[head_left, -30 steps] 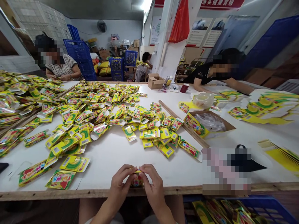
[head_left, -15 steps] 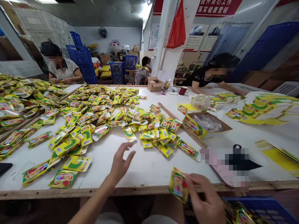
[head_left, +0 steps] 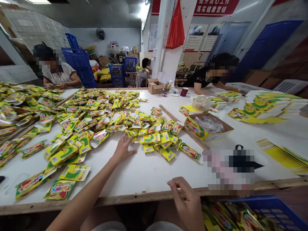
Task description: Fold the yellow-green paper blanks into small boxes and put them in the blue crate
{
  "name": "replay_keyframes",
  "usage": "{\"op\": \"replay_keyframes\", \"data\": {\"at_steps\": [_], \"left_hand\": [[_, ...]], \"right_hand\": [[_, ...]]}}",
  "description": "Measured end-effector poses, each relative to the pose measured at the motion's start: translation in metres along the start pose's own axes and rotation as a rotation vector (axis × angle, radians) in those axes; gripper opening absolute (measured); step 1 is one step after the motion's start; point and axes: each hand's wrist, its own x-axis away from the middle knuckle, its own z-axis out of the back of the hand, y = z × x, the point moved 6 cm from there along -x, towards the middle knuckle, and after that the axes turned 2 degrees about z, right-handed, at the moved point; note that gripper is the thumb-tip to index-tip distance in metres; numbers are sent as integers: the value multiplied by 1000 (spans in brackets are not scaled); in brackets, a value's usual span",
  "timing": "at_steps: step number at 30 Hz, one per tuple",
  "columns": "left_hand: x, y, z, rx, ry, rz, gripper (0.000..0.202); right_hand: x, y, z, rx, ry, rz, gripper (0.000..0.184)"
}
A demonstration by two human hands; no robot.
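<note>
My left hand (head_left: pixel 123 149) reaches to the near edge of a pile of small yellow-green cardboard candy boxes (head_left: pixel 150 138). Its fingertips lie at a candy box (head_left: pixel 132 132), with the thumb held apart from the fingers; whether they touch it is hard to tell. Over the table's front edge, my right hand (head_left: pixel 186 199) is loosely curled and empty, thumb and forefinger apart. Below and right of it stands a blue plastic basket (head_left: pixel 276 205) with more candy boxes (head_left: pixel 228 213) in it. Some boxes in the pile show open white end flaps.
A wooden strip (head_left: pixel 184 126) divides the white table (head_left: pixel 144 173). Beyond it are a carton with clear plastic bags (head_left: pixel 211 124), stacked flat yellow packaging (head_left: pixel 264 106) and a dark red cup (head_left: pixel 184 92). Two people sit across the table; another is farther back.
My right hand has let go of the candy box it held and moved left. My left hand has reached forward to the pile's edge. The view has shifted slightly right.
</note>
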Motion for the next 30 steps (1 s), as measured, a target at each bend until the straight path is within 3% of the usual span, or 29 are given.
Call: {"op": "replay_keyframes", "data": {"at_steps": [5, 8, 10, 13, 15, 19, 23, 26, 30], "left_hand": [[-11, 8, -8, 58, 38, -7, 24], [-13, 13, -2, 134, 61, -2, 22], [-10, 17, 10, 184, 99, 22, 23], [2, 26, 34, 258, 156, 77, 25], [14, 31, 49, 305, 179, 121, 25], [42, 39, 61, 397, 137, 181, 24], [62, 44, 57, 486, 45, 202, 28], [70, 41, 52, 567, 25, 246, 27], [76, 30, 49, 652, 47, 321, 26]], "right_hand": [[-6, 10, -30, -24, -134, -30, 23], [-1, 23, -31, -1, -110, -52, 24], [9, 36, -20, 36, 18, -44, 24], [37, 57, 11, 154, 319, -1, 23], [57, 71, 27, 226, 394, 22, 23], [87, 99, 43, 332, 332, 9, 24], [106, 137, 36, 553, 255, -5, 23], [111, 171, 23, 745, 126, -55, 23], [102, 201, 13, 906, -156, -258, 38]]}}
